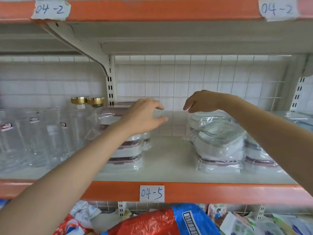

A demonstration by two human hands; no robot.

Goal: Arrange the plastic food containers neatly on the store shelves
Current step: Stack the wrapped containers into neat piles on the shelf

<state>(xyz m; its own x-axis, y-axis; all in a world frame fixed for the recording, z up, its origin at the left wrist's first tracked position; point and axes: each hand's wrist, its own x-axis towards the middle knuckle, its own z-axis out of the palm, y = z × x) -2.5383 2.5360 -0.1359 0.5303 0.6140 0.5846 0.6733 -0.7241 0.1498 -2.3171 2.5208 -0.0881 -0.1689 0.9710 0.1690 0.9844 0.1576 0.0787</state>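
Orange trim runs along the front of the shelf [169,170], with a paper tag [152,193] marked 04-5 stuck at its middle. On the white board sit 2 main groups of wrapped containers. The left stack [125,155] stands near the upright, partly hidden behind the left forearm; the right stack [218,146] is taller and its top box sits tilted, with more wrapped boxes just beside it to the right. A bare stretch of shelf lies between the 2 groups. Further left stand clear bottles [33,136], and 2 jars with gold lids [88,100] behind them.

Both hands are raised over the gap, apart from each other and holding nothing. The left hand [144,116] has its fingers loosely curved toward the middle, beside the top of the left stack; whether it touches the wrap I cannot tell. The right hand [201,100] droops from the wrist, fingers relaxed, just above the right stack.

These boxes look light and fairly stiff, but the loose film over them is likely slick and will slide or crinkle under a pinch. Better, I judge, to take a stack by its 2 opposite sides, low on the rigid walls, than by the wrap or the tilted top lid, which could slip off.
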